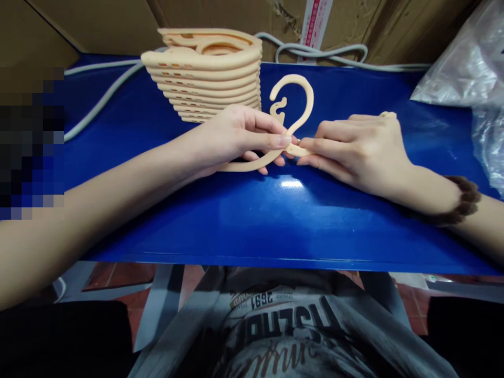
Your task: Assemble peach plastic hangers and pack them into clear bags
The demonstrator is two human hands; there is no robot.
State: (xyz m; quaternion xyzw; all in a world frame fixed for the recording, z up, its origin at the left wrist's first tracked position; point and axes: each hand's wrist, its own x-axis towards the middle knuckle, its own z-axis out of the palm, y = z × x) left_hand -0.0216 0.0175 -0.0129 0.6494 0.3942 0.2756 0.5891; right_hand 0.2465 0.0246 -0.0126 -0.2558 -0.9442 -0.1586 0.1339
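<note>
Both hands grip one peach plastic hanger (pixel 293 79): your left hand (pixel 236 134) pinches its neck under the hook and your right hand (pixel 354 147) pinches the arm beside it, steadying it low on the blue surface (pixel 275 220). A stack of matching hangers (pixel 205 73) stands just behind, within reach.

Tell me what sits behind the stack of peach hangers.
Behind the stack of hangers, a grey cable runs along the blue table, with cardboard boxes beyond. The stack covers the cable's middle stretch.
</note>
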